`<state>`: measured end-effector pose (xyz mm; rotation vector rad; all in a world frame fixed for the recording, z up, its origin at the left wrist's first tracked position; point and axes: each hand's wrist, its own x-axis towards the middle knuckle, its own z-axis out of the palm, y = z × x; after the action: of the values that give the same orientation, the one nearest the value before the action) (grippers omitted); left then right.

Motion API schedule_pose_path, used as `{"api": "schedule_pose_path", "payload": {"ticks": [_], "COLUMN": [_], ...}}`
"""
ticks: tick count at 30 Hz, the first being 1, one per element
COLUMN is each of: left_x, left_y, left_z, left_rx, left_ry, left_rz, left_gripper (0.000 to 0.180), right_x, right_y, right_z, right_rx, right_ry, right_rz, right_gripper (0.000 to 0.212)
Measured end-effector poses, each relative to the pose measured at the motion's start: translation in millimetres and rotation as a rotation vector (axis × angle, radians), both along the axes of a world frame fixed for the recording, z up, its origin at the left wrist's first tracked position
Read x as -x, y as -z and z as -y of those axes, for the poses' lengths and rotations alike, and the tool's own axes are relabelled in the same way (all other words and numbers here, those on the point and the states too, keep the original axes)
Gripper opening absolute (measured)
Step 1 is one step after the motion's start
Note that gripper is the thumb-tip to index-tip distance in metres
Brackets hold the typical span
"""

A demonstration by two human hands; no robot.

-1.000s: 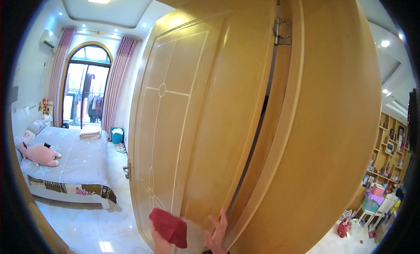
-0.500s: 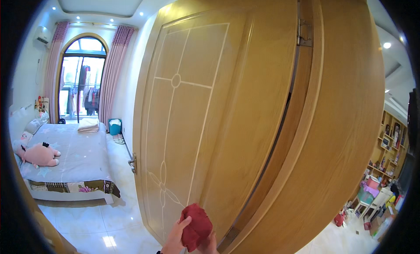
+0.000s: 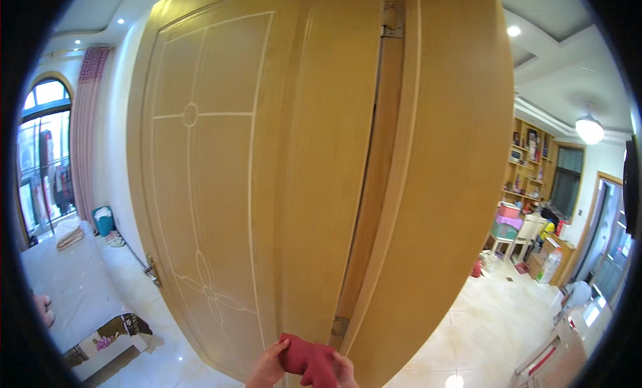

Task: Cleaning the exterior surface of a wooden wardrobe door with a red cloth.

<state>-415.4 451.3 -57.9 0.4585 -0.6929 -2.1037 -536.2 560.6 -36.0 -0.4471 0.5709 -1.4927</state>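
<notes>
I had the red cloth (image 3: 309,362) at the lower edge of my view, in front of the wooden door (image 3: 214,187), and both hands were on it. The left hand (image 3: 267,365) was closed on its left edge; the right hand (image 3: 345,370) was bent around its right edge, though part of these fingers was hidden. I could not tell whether the cloth touched the wood. Just above the hands, the lower hinge (image 3: 341,325) sat between the door and its frame (image 3: 392,120). At the left, the door's far edge carried the handle (image 3: 153,270), and a strip of tiled floor (image 3: 172,342) separated this edge from the bed (image 3: 67,274). At the right, beyond the wide wooden panel (image 3: 448,154), more floor stretched toward the white chair (image 3: 529,233).
</notes>
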Motion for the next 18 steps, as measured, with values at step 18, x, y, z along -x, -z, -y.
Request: {"api": "schedule_pose_path", "payload": {"ticks": [18], "left_x": [49.2], "left_y": [-108.9], "left_z": [-21.8], "left_rx": [0.969], "left_ry": [-0.049], "left_rz": [0.552], "left_gripper": [0.029], "right_x": [18.6], "right_y": [13.5], "right_z": [5.2], "right_rx": [0.152], "right_ry": [0.178], "right_rz": [-0.001], "right_gripper": [0.031]}}
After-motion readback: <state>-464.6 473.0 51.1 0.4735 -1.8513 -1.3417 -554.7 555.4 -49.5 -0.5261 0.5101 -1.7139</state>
